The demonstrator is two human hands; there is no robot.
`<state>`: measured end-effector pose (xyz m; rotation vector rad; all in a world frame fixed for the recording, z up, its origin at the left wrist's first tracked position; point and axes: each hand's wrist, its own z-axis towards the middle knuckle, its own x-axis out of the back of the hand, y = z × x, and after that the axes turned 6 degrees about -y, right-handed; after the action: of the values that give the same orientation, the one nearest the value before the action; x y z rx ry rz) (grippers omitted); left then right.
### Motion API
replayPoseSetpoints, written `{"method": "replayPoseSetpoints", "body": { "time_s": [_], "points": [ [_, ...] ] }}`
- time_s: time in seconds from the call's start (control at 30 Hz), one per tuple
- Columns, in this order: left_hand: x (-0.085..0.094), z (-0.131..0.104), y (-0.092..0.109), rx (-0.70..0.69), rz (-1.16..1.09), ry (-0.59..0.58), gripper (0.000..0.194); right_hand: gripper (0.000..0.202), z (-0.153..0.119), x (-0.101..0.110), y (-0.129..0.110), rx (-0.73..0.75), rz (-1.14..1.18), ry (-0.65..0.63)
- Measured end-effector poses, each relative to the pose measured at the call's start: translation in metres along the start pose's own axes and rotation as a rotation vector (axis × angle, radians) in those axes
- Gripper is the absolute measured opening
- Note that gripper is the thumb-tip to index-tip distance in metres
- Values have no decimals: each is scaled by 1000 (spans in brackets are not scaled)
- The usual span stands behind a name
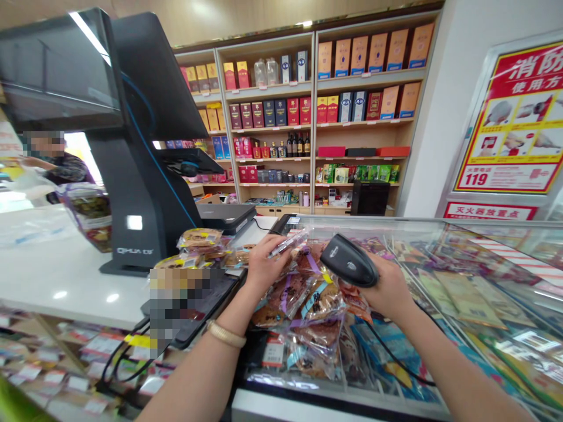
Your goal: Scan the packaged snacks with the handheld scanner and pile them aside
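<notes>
Nearest the camera, two bare forearms rose from the bottom edge of the frame, the left one wearing a thin gold bracelet (226,334) at the wrist. The left hand (263,265), at lower centre, pinched a small clear-wrapped snack packet (288,242) between thumb and fingertips. The right hand (389,288), just right of centre, was clenched around the grip of a black handheld barcode scanner (348,260), whose head tilted left towards that packet; its black cable (396,357) trailed down towards the lower right. Directly beneath both hands lay a heap of clear plastic packets of brown dried snacks with purple and blue labels (308,305), resting on the glass-topped display desk (484,275) that ran off to the right edge. Left of the heap, a few more snack packets (200,240) sat by the foot of a black point-of-sale terminal with a tilted screen (127,146) filling the upper left. Behind it, at the far left, stood another person (61,164). Wooden shelves of boxed goods and bottles (316,111) filled the upper centre, and a red and yellow poster (514,123) hung at the upper right.
</notes>
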<state>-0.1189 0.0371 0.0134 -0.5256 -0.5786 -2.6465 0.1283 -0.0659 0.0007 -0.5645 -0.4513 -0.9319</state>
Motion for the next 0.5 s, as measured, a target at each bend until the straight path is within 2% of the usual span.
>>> {"method": "replayPoseSetpoints", "body": {
  "time_s": [0.17,0.23,0.3,0.33,0.4,0.5],
  "points": [
    [-1,-2,-2,-50,-146,-349,33,13,0,5,2,61,-41,122],
    [1,-3,-1,-42,-190,-472,50,11,0,7,2,55,-45,136],
    [3,-2,0,-24,-241,-536,71,10,0,8,3,47,-43,136],
    [5,-2,0,-17,-272,-538,75,12,0,8,3,46,-42,136],
    [8,0,-1,15,-313,-475,65,16,0,8,3,56,-38,138],
    [13,5,-9,194,-183,-225,45,18,-1,7,4,76,-40,146]
  ]
}}
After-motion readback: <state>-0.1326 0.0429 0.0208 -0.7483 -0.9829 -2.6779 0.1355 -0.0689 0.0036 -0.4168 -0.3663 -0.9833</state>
